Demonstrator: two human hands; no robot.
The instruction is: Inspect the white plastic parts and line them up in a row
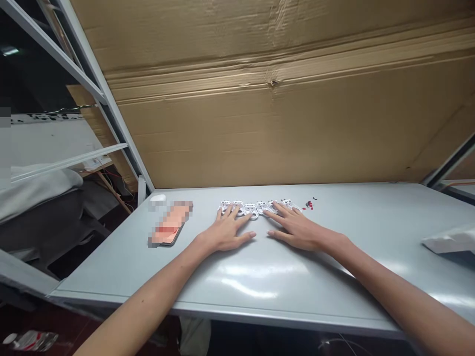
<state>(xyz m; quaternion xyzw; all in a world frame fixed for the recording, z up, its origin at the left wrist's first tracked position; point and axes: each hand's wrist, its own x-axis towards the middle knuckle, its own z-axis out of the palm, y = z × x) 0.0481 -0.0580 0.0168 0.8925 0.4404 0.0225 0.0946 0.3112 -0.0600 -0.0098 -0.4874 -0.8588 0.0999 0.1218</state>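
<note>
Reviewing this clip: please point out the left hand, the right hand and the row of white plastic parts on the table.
Left hand (224,231), head view, on the back of the hand.
Right hand (297,230), head view, on the back of the hand.
Row of white plastic parts (251,211), head view, on the middle part.

Left hand (224,232) palm down, spread flat; right hand (297,231) likewise, spread flat

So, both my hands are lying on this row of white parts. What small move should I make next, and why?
I would probably slide the right hand toward the small red pieces. Its fingers are the nearest to them, and they lie just past the end of the white plastic parts. The left hand can stay on the row.
</note>
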